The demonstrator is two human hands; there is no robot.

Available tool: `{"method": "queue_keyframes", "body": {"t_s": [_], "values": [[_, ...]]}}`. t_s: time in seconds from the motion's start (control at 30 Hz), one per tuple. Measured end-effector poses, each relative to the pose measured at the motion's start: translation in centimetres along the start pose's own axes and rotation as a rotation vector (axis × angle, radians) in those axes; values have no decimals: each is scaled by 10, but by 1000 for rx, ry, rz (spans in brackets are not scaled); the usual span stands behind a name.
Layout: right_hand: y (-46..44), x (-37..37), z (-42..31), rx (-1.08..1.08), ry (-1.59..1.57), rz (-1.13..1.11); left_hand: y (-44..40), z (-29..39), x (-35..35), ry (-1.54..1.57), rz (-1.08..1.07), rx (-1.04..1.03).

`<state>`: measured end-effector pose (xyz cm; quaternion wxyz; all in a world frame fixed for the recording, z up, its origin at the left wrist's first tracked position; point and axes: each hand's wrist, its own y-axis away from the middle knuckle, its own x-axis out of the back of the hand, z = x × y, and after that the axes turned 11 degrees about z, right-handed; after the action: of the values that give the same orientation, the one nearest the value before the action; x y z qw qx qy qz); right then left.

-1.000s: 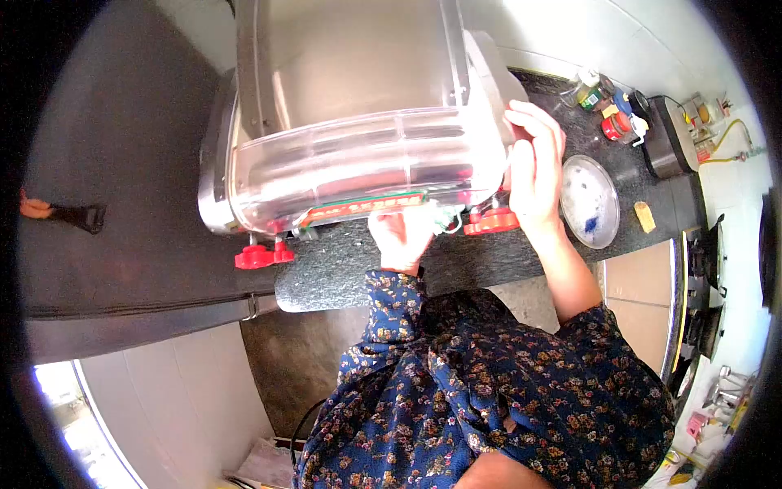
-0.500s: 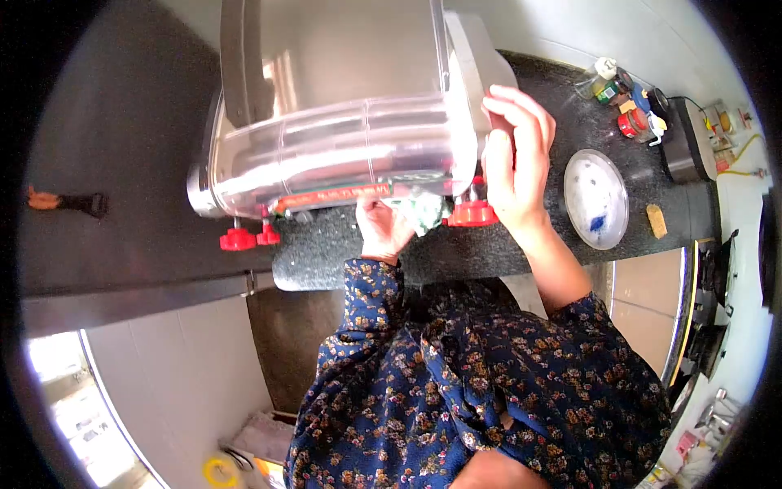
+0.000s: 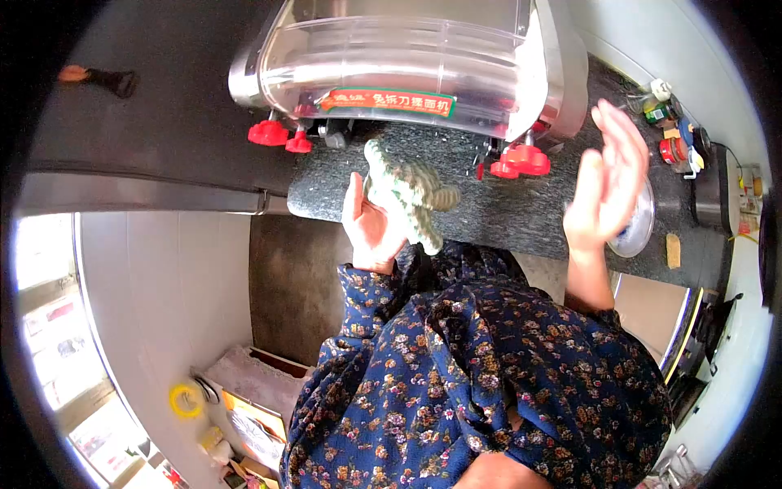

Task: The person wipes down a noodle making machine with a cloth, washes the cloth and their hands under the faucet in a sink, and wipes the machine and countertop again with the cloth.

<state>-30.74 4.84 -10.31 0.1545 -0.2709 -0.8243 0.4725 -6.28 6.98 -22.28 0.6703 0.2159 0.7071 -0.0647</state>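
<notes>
While the left hand (image 3: 376, 235) held the bunched pale-green cloth (image 3: 411, 194) mid-frame, fingers mostly hidden, the step looked like cloth handling; moving it called for a steady hold. Its long axis ran upper left to lower right, no clear front. Right hand (image 3: 604, 183), right of centre, was empty, thumb apart. Beyond, top centre: metal machine (image 3: 391, 61), red knobs (image 3: 527, 160).

On our surface (image 3: 505, 200), we have the machine (image 3: 391, 61) left of the dish (image 3: 637, 228), the sponge (image 3: 673, 250) right of it, jars (image 3: 673, 151) behind.
</notes>
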Motion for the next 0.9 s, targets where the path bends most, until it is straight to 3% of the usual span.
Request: {"method": "queue_keyframes", "body": {"t_s": [0.03,0.1,0.13,0.17,0.2,0.27,0.3,0.37,0.43,0.5,0.53,0.63,0.7,0.77,0.83,0.9], "values": [[0,4,-7,38,-50,8,-2,2,-5,-28,-50,12],[-3,15,-29,1,-86,-276,5,-1,-23,-57,-39,2],[6,5,-35,-127,-235,-280,8,-3,-36,-213,-6,-27],[2,-1,-47,-191,-216,-429,7,-9,-48,-226,-64,-27],[-5,-5,-51,-116,-160,-666,8,-16,-60,-292,-87,-35],[22,-23,-39,-297,-260,-775,-9,-22,-70,-518,-200,-39],[32,-26,-41,-411,-342,-703,-8,-30,-72,-591,-83,-124],[36,-30,-38,-584,-287,-635,-5,-22,-83,-996,-110,-179],[15,-23,-38,-801,-400,-677,0,-19,-103,-1135,-200,-195],[1,-13,-29,-771,-412,-674,3,-18,-126,-1291,-341,-323],[-12,-8,-28,-745,-361,-639,-6,2,-133,-1648,-617,-513],[-61,3,-8,-676,-290,-401,2,32,-141,-1747,-507,-580],[-105,4,-8,-882,-281,-115,8,35,-142,-1543,-222,-883],[-153,-5,12,-794,-331,-86,-3,45,-146,-1621,-160,-1415],[-199,-2,58,-710,-446,-287,-10,46,-152,-1674,-92,-1649],[-214,-75,51,777,234,-505,-11,46,-154,-1842,-22,-1730]]}}
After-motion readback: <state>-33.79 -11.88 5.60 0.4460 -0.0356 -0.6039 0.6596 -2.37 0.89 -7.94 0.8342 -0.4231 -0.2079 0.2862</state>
